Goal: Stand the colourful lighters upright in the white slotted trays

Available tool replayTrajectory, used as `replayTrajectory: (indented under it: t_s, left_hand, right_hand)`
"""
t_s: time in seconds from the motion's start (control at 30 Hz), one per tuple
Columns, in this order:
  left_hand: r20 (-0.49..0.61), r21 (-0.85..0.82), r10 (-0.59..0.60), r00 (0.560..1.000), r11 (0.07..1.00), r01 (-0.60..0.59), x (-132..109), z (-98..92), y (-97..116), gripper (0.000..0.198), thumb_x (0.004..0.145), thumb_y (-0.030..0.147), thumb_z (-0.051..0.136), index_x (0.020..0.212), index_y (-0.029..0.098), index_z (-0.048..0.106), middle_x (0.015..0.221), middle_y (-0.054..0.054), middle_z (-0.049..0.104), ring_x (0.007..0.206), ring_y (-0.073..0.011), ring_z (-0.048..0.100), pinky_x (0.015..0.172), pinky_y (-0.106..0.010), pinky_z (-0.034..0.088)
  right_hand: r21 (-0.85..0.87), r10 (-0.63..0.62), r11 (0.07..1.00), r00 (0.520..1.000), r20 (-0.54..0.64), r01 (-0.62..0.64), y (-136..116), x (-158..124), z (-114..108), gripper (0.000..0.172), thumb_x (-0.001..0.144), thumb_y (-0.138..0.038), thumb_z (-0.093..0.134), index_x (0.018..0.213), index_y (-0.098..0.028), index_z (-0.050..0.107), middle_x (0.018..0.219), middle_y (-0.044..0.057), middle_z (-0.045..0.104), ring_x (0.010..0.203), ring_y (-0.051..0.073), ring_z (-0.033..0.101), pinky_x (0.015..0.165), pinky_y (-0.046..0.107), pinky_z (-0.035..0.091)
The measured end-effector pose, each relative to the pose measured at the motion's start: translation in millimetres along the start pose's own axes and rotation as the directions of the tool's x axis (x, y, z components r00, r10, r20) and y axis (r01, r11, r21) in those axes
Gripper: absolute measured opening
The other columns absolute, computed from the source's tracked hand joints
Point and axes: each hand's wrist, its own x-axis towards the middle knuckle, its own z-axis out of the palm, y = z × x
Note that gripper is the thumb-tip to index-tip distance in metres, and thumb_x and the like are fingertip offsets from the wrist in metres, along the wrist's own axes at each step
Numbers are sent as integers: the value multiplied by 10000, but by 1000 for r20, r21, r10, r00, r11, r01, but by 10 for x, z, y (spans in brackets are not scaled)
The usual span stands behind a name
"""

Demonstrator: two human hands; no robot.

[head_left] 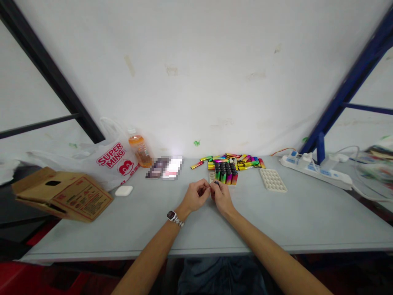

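My left hand (198,194) and my right hand (221,196) meet fingertip to fingertip above the table, both with curled fingers. From the top of my right fist pokes a small dark end, which looks like the black top of a lighter; the rest is covered by my fingers. Whatever my left fingers pinch is too small to make out. Just beyond my hands, several black-topped lighters (225,173) with shiny rainbow bodies stand upright in tight rows on a pale tray (211,177). Behind them lie loose rainbow metallic pieces (245,162) in a heap.
A second pale tray (273,180) with round hollows lies to the right, before a white power strip (316,170). On the left are a cardboard box (82,196), a plastic bag (113,164), an orange drink bottle (140,149) and a white case (124,191).
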Motion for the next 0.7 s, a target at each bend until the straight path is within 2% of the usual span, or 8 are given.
replayTrajectory:
  t_s: [0.7]
  left_hand:
    - [-9, -17, -5, 1000, 1000, 5, 5, -7, 2, 211, 865, 307, 546, 723, 153, 517, 542, 47, 487, 467, -61, 385, 468, -188, 294]
  right_hand:
    - [1, 17, 1000, 1000, 14, -17, 4, -11, 3, 343, 865, -447, 488, 632, -210, 403, 526, -64, 362, 487, 94, 330, 470, 237, 269]
